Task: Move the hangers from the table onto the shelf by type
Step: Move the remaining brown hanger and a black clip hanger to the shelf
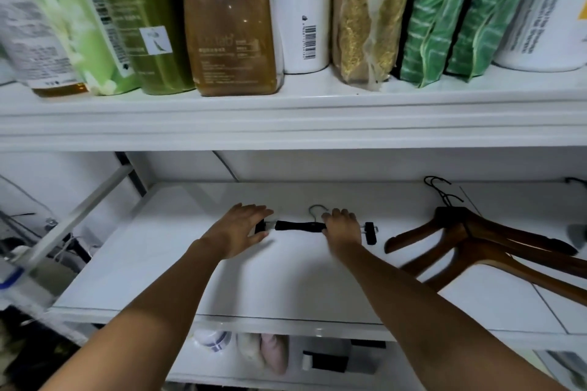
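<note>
Centre frame — right hand (341,227) curls round the black clip hanger (300,226), left hand (241,232) flat-fingered at its left clip.

Two hands show, a left hand (241,232) and a right hand (341,227). There is one black clip hanger (300,226) with two clips. The brown wooden hangers (463,232) lie stacked, at least two; the exact number cannot be told. The top shelf board (286,117) carries six bottles: one clear (28,25), one pale green (70,19), one olive (143,19), one amber (228,19) and two white (301,9). Beside them stand one clear bag (365,22) and two green packets (435,19). Three shelf boards are in view.
</note>
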Tool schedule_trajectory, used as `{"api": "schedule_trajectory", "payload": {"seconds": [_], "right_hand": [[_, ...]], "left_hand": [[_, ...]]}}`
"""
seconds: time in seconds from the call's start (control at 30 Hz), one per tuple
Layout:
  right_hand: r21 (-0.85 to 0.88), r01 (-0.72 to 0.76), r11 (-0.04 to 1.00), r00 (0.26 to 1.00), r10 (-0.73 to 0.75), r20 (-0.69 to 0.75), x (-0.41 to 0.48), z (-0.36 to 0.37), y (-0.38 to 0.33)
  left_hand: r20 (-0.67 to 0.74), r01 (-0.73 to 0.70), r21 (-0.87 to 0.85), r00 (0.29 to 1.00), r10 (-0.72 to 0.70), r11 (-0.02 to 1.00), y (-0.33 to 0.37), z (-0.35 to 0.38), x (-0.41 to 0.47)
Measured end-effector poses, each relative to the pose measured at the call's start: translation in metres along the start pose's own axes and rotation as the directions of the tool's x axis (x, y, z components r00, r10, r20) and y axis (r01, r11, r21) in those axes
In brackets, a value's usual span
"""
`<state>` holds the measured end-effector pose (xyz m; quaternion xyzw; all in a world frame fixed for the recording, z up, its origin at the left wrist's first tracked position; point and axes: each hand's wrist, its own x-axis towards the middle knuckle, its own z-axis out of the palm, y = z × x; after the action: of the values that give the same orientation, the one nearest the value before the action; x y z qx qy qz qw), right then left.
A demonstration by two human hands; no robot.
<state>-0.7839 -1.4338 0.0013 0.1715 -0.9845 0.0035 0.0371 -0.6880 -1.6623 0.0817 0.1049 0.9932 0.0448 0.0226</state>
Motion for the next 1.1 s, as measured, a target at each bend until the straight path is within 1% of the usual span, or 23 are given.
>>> {"api": "schedule_trajectory", "payload": {"seconds": [0.1, 0.17, 0.27, 0.4, 0.53, 0.67, 0.77, 0.9, 1.1], "right_hand": [[-0.003, -0.016, 1.0, 0.999, 0.016, -0.043, -0.017, -0.01, 0.003], [0.033, -0.012, 0.999, 0.998, 0.014, -0.059, -0.03, -0.018, 0.007], [0.097, 0.02, 0.995, 0.998, -0.015, -0.055, -0.051, -0.037, 0.013], [0.128, 0.058, 0.99, 0.996, -0.048, -0.074, -0.08, -0.068, 0.02], [0.1, 0.065, 0.993, 0.991, -0.052, -0.121, -0.114, -0.098, 0.034], [0.072, 0.023, 0.997, 0.987, -0.011, -0.162, -0.155, -0.125, 0.055], [0.033, -0.025, 0.999, 0.98, 0.031, -0.195, -0.188, -0.145, 0.073], [0.011, -0.101, 0.995, 0.975, 0.101, -0.199, -0.225, -0.172, 0.102], [-0.028, -0.217, 0.976, 0.952, 0.205, -0.227, -0.283, -0.198, 0.151]], "left_hand": [[-0.003, -0.026, 0.009, 1.0, 0.027, 1.0, 0.008, -0.005, -0.004], [-0.007, -0.034, 0.006, 0.999, 0.034, 0.999, 0.018, -0.008, -0.006], [-0.007, -0.058, 0.014, 0.998, 0.058, 0.998, 0.038, -0.016, -0.01], [-0.013, -0.083, -0.021, 0.997, 0.083, 0.996, 0.069, -0.03, -0.017], [-0.044, -0.107, -0.074, 0.994, 0.104, 0.992, 0.1, -0.045, -0.026], [-0.063, -0.153, -0.059, 0.987, 0.149, 0.986, 0.132, -0.055, -0.032], [-0.07, -0.216, -0.055, 0.975, 0.212, 0.975, 0.158, -0.062, -0.036], [-0.09, -0.323, -0.026, 0.943, 0.32, 0.946, 0.196, -0.072, -0.039], [-0.092, -0.445, -0.054, 0.893, 0.44, 0.894, 0.264, -0.08, -0.036]]}}
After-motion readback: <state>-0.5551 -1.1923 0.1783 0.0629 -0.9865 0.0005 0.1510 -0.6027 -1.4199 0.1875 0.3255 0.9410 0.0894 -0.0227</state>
